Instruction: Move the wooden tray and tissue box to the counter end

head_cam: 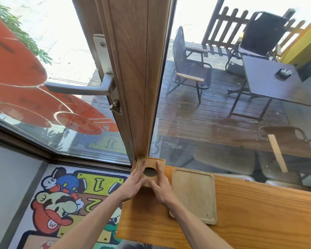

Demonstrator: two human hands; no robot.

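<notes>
A wooden tissue box (150, 163) with a round dark hole in its top stands at the far left end of the wooden counter (258, 212), against the door frame. My left hand (135, 182) presses its left side and top, and my right hand (161, 186) holds its right side, thumb near the front. The box is gripped between both hands. A pale wooden tray (194, 193) with a raised rim lies flat on the counter just right of the box, touching neither hand.
A wooden door frame (138, 78) with a metal handle (79, 88) rises behind the box. Glass panes run along the counter's back edge. A cartoon floor mat (65, 203) lies below the counter's left end. Outside stand chairs and a dark table (269, 81).
</notes>
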